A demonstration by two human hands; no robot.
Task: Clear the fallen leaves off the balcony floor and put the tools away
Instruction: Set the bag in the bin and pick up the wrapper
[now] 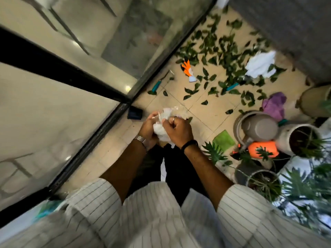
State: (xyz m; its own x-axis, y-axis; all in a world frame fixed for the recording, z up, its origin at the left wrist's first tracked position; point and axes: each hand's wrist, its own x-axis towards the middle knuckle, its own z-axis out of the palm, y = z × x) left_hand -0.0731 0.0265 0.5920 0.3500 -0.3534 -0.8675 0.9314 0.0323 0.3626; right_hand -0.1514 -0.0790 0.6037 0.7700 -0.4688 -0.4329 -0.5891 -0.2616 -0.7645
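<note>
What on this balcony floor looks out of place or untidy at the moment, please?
Green leaves litter the tiles, with an orange glove and two teal-handled tools lying loose among them. A grey pot lies tipped over.

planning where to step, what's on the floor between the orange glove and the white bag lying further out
In the head view, fallen leaves litter the tiles between the orange glove and the white bag; nothing else shows there. The teal-handled tool lies nearer, below that stretch.

Crumpled white bag (162, 130): largely covered by both hands, its shape unreadable. Potted plants (304, 185) at right: blurred and cut off by the picture's edge. Teal-handled tool (232, 85): head buried under the leaves (223, 56).
</note>
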